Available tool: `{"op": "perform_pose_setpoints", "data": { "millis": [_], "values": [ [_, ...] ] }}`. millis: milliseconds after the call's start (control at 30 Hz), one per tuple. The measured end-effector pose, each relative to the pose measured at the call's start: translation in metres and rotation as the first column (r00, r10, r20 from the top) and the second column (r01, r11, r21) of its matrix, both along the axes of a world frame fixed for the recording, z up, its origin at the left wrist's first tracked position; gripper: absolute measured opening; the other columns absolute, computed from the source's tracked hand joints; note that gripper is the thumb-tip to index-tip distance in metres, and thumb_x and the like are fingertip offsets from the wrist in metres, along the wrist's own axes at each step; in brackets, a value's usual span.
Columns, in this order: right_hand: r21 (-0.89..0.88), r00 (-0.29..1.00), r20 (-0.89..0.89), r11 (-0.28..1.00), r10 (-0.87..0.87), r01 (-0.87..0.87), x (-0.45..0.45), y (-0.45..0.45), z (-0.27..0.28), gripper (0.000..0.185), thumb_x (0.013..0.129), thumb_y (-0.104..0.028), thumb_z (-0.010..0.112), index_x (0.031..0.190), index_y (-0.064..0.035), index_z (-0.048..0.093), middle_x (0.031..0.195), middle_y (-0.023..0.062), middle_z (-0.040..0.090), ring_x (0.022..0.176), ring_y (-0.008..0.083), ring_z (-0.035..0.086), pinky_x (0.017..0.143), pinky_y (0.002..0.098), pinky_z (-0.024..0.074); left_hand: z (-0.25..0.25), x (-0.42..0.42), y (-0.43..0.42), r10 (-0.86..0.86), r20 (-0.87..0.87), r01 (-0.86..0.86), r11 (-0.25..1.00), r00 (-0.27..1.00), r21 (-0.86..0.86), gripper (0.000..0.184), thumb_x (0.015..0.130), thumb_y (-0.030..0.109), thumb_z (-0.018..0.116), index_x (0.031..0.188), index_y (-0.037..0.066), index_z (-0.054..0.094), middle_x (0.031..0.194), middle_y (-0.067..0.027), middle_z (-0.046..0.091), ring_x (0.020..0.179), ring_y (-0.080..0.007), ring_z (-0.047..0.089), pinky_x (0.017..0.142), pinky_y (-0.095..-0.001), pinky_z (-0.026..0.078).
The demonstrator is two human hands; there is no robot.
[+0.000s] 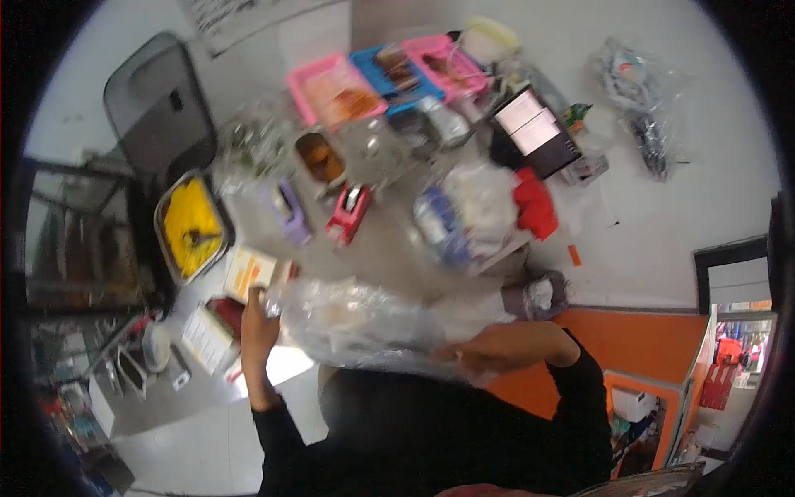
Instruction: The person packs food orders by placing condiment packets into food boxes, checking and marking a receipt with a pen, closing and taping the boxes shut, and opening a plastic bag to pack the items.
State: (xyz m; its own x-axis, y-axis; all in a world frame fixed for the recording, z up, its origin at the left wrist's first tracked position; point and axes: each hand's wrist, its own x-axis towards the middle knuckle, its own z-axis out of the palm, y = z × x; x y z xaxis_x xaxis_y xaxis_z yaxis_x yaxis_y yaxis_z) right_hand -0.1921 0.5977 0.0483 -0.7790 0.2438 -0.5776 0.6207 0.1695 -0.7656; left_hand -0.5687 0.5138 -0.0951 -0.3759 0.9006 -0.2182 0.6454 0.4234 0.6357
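In front of my body a clear plastic bag (356, 319) with something pale inside stretches between my two hands. My left hand (258, 325) is closed at the bag's gathered left end. Blurred by motion, my right hand (476, 352) is closed on the lower right part of the bag. What exactly the bag holds I cannot make out. Just beyond my left hand lies a white and orange box (250, 272). Farther back are a purple tape dispenser (290, 214) and a red tape dispenser (348, 214).
A metal tray of yellow food (192, 228) stands at the left. Pink trays (302, 93) and a blue tray (364, 68) line the back. White plastic bags (480, 203), a red cloth-like item (534, 203) and a black device with a lit screen (530, 124) are on the right.
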Motion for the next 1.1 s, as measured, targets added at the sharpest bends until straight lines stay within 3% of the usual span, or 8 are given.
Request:
{"op": "perform_pose_setpoints", "data": {
  "millis": [133,233,367,600,767,900,1000,1100],
  "values": [
    [0.173,0.766,-0.583,0.879,-0.271,0.444,0.064,0.136,-0.003,0.018,0.085,-0.011,0.06,0.099,-0.0001,0.061,0.081,0.0081,0.064,0.072,0.0156,0.063,0.065,0.0286,0.0489,0.037,0.067,0.024,-0.258,0.019,0.259,0.963,0.966,-0.073,0.04,0.083,0.015,0.062,0.12,0.01,0.049,0.092,-0.0184,0.064,0.082,-0.0324,0.064,0.069,-0.0385,0.048],
    [0.046,0.426,-0.719,0.575,-0.549,0.817,0.063,0.311,-0.119,0.009,0.081,-0.003,0.062,0.089,0.0011,0.06,0.081,0.0106,0.064,0.07,0.0148,0.062,0.061,0.0248,0.048,0.061,0.1,0.038,-0.005,0.27,0.086,0.954,0.963,-0.288,0.022,0.09,0.025,0.055,0.102,0.007,0.061,0.06,-0.0042,0.055,0.049,-0.01,0.05,0.047,-0.0276,0.041],
    [0.886,0.85,-0.416,0.066,-0.322,0.459,0.026,0.431,-0.295,0.01,0.073,-0.005,0.062,0.083,-0.0025,0.063,0.075,0.0201,0.062,0.069,0.0325,0.062,0.064,0.0391,0.0493,0.059,0.114,0.024,0.348,0.459,-0.188,0.914,0.817,-0.359,0.018,0.091,0.022,0.052,0.09,0.006,0.06,0.057,0.0009,0.049,0.043,-0.0065,0.043,0.037,-0.0236,0.03],
    [0.669,0.71,-0.596,0.258,-0.375,0.697,0.03,0.479,-0.326,0.01,0.071,-0.009,0.064,0.066,-0.0029,0.058,0.067,0.0184,0.058,0.07,0.0359,0.06,0.064,0.043,0.0467,0.061,0.135,0.019,0.415,0.791,-0.45,0.87,0.449,-0.202,0.029,0.093,0.023,0.046,0.115,0.005,0.049,0.073,-0.0033,0.052,0.042,-0.008,0.041,0.032,-0.0229,0.027],
    [0.82,0.837,-0.535,0.168,-0.115,0.548,0.052,0.467,-0.245,0.015,0.071,-0.009,0.067,0.069,-0.0029,0.054,0.072,0.0185,0.056,0.068,0.035,0.057,0.062,0.0398,0.0438,0.075,0.146,0.051,0.315,0.337,-0.239,0.939,0.887,-0.247,0.046,0.087,0.025,0.061,0.126,0.005,0.045,0.076,-0.0051,0.055,0.047,-0.0064,0.038,0.043,-0.0232,0.033],
    [0.577,0.716,-0.596,0.428,-0.363,0.696,0.058,0.464,-0.214,0.024,0.074,-0.009,0.068,0.09,-0.0045,0.05,0.075,0.0127,0.06,0.068,0.0264,0.06,0.061,0.0396,0.0457,0.048,0.114,0.043,0.125,0.3,-0.024,0.947,0.946,-0.321,0.033,0.089,0.019,0.054,0.12,0.008,0.051,0.066,-0.002,0.055,0.047,-0.0072,0.044,0.043,-0.0242,0.036],
    [0.057,0.513,-0.684,0.663,-0.518,0.746,0.058,0.402,-0.11,0.023,0.078,-0.004,0.067,0.087,-0.0068,0.046,0.072,0.0034,0.055,0.068,0.012,0.058,0.057,0.0298,0.0436,0.035,0.125,0.059,0.522,0.783,-0.545,0.787,0.339,-0.288,0.033,0.09,0.018,0.046,0.118,0.001,0.05,0.08,-0.0091,0.061,0.046,-0.0096,0.051,0.037,-0.024,0.04],
    [-0.263,0.337,-0.725,0.693,-0.601,0.671,0.036,0.311,-0.04,0.025,0.077,0.001,0.067,0.084,-0.0084,0.044,0.07,-0.0011,0.052,0.065,0.0075,0.056,0.057,0.0238,0.0451,0.033,0.125,0.066,0.258,0.955,-0.458,0.837,-0.149,-0.298,0.038,0.09,0.025,0.045,0.116,-0.003,0.05,0.075,-0.0072,0.057,0.04,-0.0093,0.046,0.031,-0.021,0.036]
  ]
}}
